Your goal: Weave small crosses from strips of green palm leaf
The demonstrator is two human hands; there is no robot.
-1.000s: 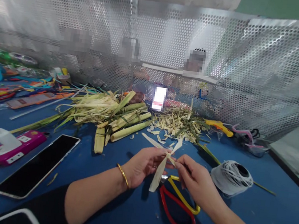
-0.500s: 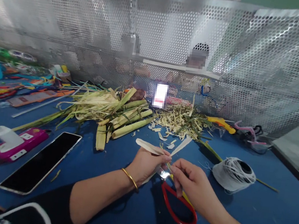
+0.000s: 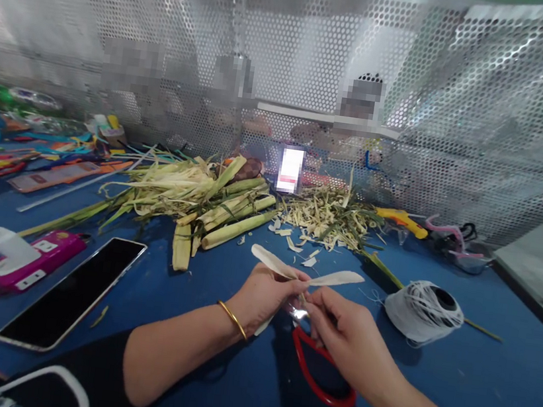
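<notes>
My left hand [image 3: 263, 299], a gold bangle on its wrist, is closed in a pinch on pale petal-shaped husk pieces [image 3: 337, 279]. Two of these pieces spread up and outward from the fingertips, one to each side, and another pale end pokes out below the palm. Closed just to the right, my right hand [image 3: 343, 326] pinches the lower end of the same bunch; its fingers partly hide what they grip. Under both hands lies a pair of scissors with red handles [image 3: 321, 392], its metal blades mostly covered.
Ahead lie a heap of green stalks and husks [image 3: 188, 186] and a pile of shavings [image 3: 332, 218]. A spool of white string [image 3: 422, 313] stands right, near a yellow glue gun [image 3: 402, 222]. Left are a phone [image 3: 72, 291] and a magenta power strip [image 3: 33, 262]. Perforated sheeting [image 3: 292, 46] stands behind.
The right-hand husk piece has swung down and outward from a steep slant to nearly level. My right fingers have moved slightly closer to my left fingertips.
</notes>
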